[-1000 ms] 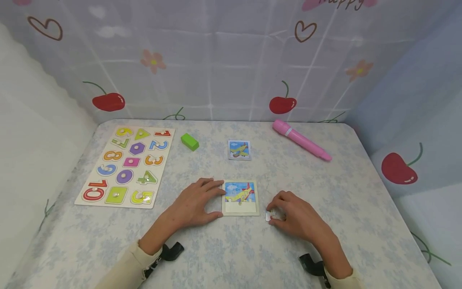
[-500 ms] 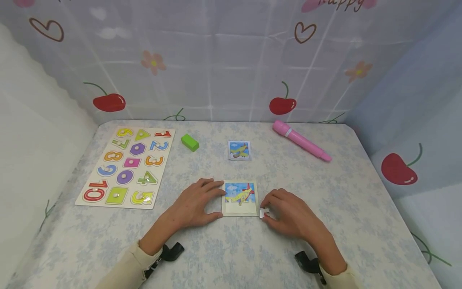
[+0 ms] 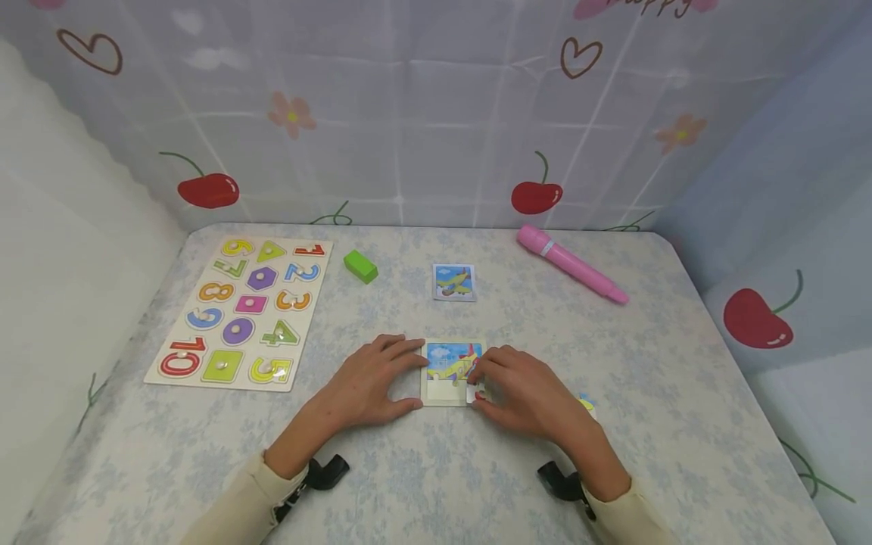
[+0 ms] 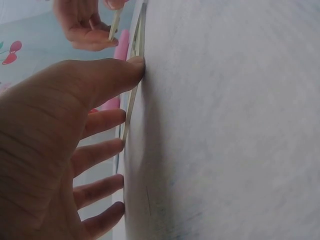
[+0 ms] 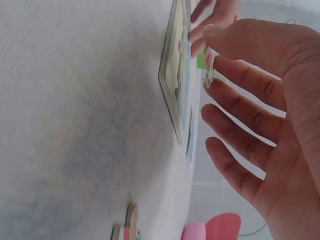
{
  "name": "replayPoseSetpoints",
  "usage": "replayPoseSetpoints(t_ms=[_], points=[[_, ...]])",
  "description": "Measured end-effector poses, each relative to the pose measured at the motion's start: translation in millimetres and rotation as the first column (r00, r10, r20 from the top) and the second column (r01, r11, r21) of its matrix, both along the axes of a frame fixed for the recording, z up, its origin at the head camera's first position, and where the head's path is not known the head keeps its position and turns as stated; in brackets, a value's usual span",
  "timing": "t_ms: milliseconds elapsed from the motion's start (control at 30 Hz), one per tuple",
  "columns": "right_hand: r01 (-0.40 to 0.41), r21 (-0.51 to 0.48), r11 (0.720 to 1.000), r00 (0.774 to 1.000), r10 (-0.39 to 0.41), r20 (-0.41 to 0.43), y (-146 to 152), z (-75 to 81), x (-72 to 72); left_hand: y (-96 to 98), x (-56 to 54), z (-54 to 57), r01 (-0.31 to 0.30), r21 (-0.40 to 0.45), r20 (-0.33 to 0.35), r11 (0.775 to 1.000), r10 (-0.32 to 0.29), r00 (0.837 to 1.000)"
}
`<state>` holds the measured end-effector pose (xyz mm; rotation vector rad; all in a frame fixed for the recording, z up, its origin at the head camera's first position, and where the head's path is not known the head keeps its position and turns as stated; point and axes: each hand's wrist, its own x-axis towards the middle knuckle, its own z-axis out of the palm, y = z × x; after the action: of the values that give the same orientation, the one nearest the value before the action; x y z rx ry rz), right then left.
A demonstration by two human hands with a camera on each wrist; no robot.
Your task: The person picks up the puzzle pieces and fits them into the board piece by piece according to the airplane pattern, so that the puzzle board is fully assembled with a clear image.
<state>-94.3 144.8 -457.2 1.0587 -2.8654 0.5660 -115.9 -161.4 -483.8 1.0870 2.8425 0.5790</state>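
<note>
My right hand (image 3: pixel 527 390) pinches a small jigsaw piece (image 3: pixel 471 393) between thumb and fingertips, over the lower right corner of a cream puzzle tray (image 3: pixel 446 392). In the right wrist view the piece (image 5: pixel 209 70) is raised above the tray (image 5: pixel 167 67), apart from it. Fitted pieces form part of a yellow and red plane on blue sky (image 3: pixel 443 353) in the upper tray; its lower strip is bare. My left hand (image 3: pixel 368 382) rests at the tray's left edge, thumb and fingertips touching it, fingers spread.
Loose pieces (image 5: pixel 131 216) lie right of the tray, one (image 3: pixel 587 403) partly behind my right wrist. A plane picture card (image 3: pixel 454 281) lies beyond the tray. Farther off are a green block (image 3: pixel 360 266), a pink pen-shaped toy (image 3: pixel 572 265) and a number board (image 3: pixel 303 319).
My right hand has carried the jigsaw piece leftward from the table to above the tray's lower right corner. A loose piece now shows behind that wrist. My left hand stays at the tray.
</note>
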Motion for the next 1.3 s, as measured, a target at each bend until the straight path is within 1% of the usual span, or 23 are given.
replayPoseSetpoints(t_ms=[167,367,533,733,900,1067,1300], points=[[-0.028,0.002,1.000,1.000,0.028,-0.010,-8.3,-2.3,-4.6,-0.3,-0.2,0.6,0.001,0.002,-0.001,1.000,-0.001,1.000],[-0.049,0.027,0.998,0.999,0.049,-0.001,-18.8,-3.0,-9.1,0.0,-0.5,0.5,0.006,0.014,0.001,1.000,-0.006,1.000],[-0.057,0.030,0.998,0.998,0.057,-0.001,-27.0,-4.9,-12.9,-0.1,-1.0,-0.2,0.008,0.017,-0.012,1.000,-0.007,1.000],[-0.064,0.043,0.997,0.998,0.064,0.014,-35.6,-9.2,-16.3,-0.2,-1.2,-0.1,0.010,0.018,-0.004,1.000,-0.010,1.000],[-0.070,0.059,0.996,0.997,0.068,0.020,-42.0,-10.5,-17.6,-0.1,-1.2,0.1,0.009,0.023,-0.010,1.000,-0.009,1.000],[-0.087,0.058,0.995,0.996,0.087,0.002,-47.1,-11.1,-17.5,0.1,-0.8,-0.2,0.008,0.030,-0.009,1.000,-0.008,1.000],[-0.100,0.062,0.993,0.995,0.100,-0.004,-51.2,-11.2,-17.6,-0.5,-1.1,-0.5,0.008,0.014,-0.015,1.000,-0.008,1.000]])
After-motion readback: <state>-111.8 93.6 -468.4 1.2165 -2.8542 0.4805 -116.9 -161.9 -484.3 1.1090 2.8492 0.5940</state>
